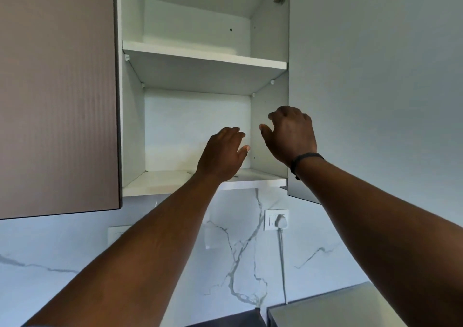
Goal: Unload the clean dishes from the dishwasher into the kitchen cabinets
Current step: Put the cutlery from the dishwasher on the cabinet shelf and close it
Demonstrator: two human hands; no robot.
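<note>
An open white wall cabinet [132, 126] fills the upper middle of the head view, with a bottom shelf [160, 185] and an upper shelf [200, 55]. Both arms reach up into the lower compartment. My left hand [223, 154] hovers over the bottom shelf, fingers apart, holding nothing. My right hand [290, 134], with a dark band at the wrist, is beside the cabinet's right wall, fingers loosely curled and empty. A faint white shape, perhaps a plate [175, 176], lies on the bottom shelf left of my left hand. No other dishes show.
The open cabinet door [375, 76] stands at the right. A closed brown cabinet door [57, 88] is at the left. Below is a marble backsplash [75, 251] with a wall socket and plug [276, 220]. A grey appliance top [333, 306] sits at lower right.
</note>
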